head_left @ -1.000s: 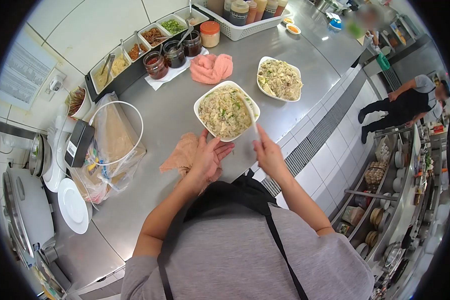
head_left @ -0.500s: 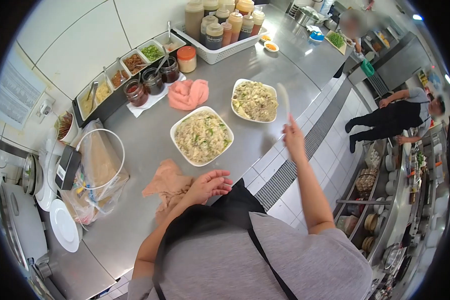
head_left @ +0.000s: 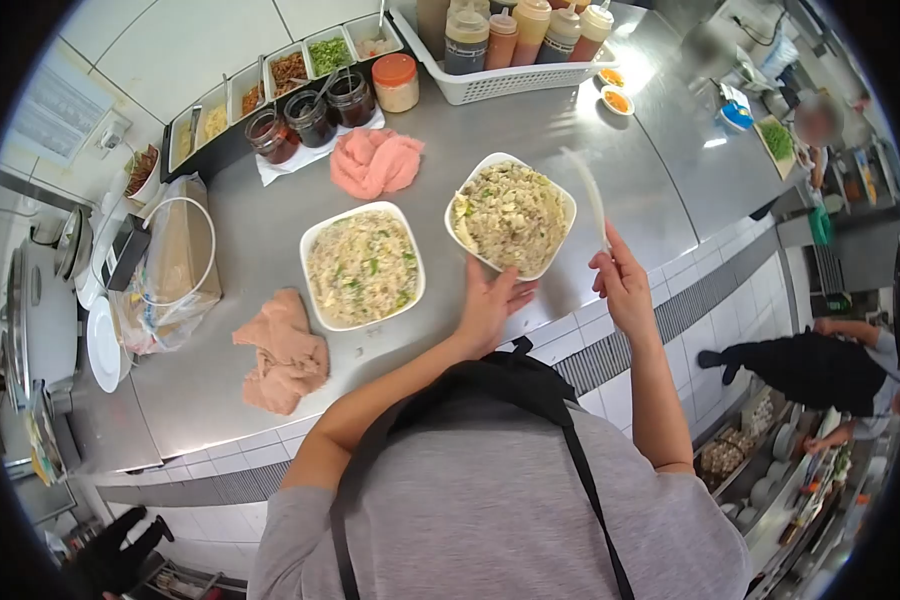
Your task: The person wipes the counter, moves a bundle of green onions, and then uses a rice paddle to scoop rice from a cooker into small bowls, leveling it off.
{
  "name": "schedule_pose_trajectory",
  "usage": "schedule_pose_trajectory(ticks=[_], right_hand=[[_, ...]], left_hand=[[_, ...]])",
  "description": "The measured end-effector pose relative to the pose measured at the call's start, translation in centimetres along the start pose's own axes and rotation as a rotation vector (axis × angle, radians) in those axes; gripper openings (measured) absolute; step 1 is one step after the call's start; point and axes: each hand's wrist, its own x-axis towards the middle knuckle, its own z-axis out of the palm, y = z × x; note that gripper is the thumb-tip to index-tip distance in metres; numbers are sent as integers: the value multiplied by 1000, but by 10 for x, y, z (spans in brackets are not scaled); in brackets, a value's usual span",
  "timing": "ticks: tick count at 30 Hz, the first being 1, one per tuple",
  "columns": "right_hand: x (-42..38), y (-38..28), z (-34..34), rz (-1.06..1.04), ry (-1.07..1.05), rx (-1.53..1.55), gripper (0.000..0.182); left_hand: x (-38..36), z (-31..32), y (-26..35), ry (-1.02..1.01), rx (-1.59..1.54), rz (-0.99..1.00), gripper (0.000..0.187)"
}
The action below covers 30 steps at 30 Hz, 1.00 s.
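I brace the right-hand bowl of fried rice [head_left: 511, 213] near the surface's front edge with my left hand [head_left: 490, 305], fingers on its rim, while my right hand [head_left: 622, 285] pinches the white spatula [head_left: 587, 197], which I lower gently.

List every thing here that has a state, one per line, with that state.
Left hand: open, cupping the near rim of the right bowl.
Right hand: closed on a white plastic spoon, raised above the counter.
Right white square bowl: full of fried rice.
Left white square bowl: full of fried rice, untouched.
Dark glass sauce jars: lids off, spoons in two.
Orange-lidded jar: closed.
Pink cloth: crumpled.
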Motion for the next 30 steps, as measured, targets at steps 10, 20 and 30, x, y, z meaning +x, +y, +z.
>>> schedule_pose_trajectory(ticks=[10,20,30], right_hand=[[73,-9,-17,-628,-361,-673,49],[87,-9,-37,-599,-419,-621,43],[149,-31,-12,-720,-671,-630,37]], left_hand=[[13,-10,32,310,83,190,52],[20,-9,37,394,163,236,47],[28,0,34,471,189,299,46]])
